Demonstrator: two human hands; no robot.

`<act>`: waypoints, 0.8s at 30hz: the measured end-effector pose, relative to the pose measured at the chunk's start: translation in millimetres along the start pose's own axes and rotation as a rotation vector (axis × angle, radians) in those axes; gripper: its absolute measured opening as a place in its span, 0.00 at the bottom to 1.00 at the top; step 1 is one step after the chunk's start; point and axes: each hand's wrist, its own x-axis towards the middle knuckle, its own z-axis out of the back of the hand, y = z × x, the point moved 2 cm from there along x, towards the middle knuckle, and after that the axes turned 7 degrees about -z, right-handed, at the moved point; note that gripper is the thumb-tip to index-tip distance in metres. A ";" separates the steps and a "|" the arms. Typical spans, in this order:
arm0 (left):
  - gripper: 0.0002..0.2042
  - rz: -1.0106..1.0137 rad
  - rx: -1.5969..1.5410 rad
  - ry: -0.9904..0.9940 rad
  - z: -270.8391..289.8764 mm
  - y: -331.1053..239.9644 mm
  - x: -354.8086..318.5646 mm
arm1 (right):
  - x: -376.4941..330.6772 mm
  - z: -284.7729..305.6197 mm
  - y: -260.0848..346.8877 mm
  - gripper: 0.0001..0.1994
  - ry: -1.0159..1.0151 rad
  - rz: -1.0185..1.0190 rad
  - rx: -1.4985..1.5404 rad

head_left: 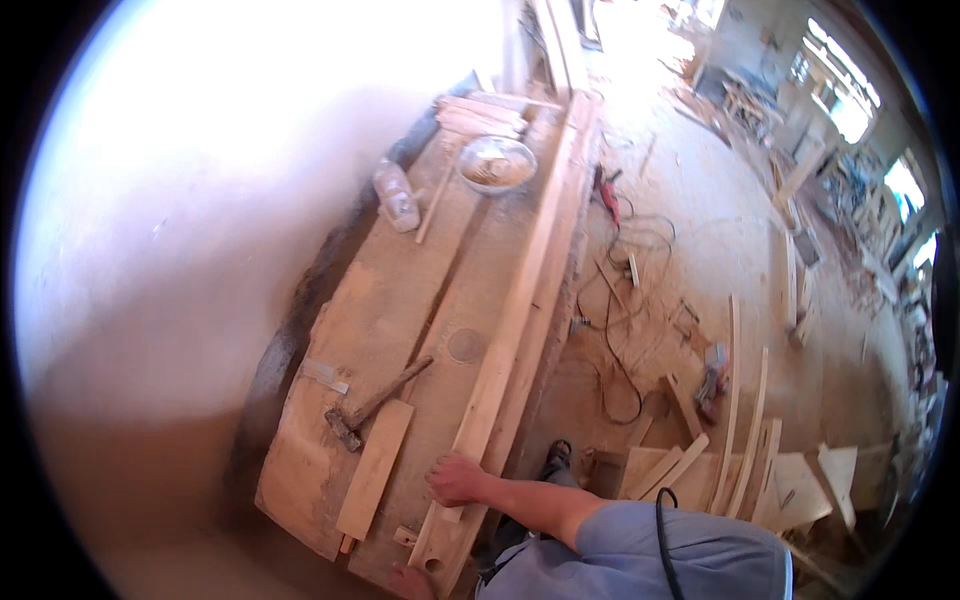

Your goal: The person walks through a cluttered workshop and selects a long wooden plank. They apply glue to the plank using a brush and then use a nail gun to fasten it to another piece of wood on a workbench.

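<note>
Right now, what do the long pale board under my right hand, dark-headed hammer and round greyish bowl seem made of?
Long pale board: apparently bare wood, matte and tan. Dark-headed hammer: head probably metal, dark and dull; brown handle likely wood. Round greyish bowl: plastic or metal; its pale, smeared surface leaves that open.

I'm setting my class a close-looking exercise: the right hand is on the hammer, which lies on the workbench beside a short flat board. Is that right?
Not quite: the right hand is on the long wooden plank, not on the hammer, as the head view shows. The hammer does lie on the workbench beside the short flat board.
</note>
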 end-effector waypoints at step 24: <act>0.40 -0.588 0.077 0.509 -9.9 -243.6 3.5 | -387.0 52.7 -271.1 0.11 0.288 -0.916 0.138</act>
